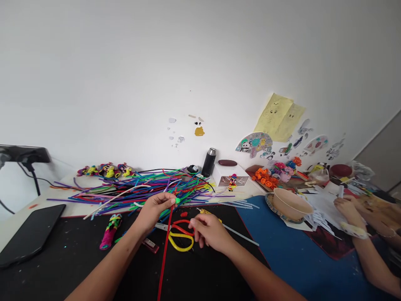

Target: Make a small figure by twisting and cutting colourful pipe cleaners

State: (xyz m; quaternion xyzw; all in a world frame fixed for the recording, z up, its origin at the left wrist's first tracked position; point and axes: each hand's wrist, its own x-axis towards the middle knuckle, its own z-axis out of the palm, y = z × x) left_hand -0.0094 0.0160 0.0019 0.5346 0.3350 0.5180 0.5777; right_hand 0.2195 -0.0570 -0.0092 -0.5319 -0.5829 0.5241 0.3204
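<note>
My left hand (159, 211) pinches a long red pipe cleaner (164, 259) near its upper end, where a small bright green piece (177, 201) shows at the fingertips. The pipe cleaner hangs down toward me, passing in front of the scissors. These scissors (181, 247), with one red and one yellow handle loop, are over the black mat. Beside the loops is my right hand (210, 233), fingers loosely curled and apart, thumb at the red loop's edge; I see no firm grip. A pink, green and yellow pipe-cleaner figure (110, 233) lies left of my left forearm.
Many coloured pipe cleaners (140, 190) are heaped behind my hands. A black phone (31, 234) lies at left. A black thermos (209, 162) and white box (230, 173) stand by the wall. At right are a beige bowl (291, 205) and another person's hand (347, 207).
</note>
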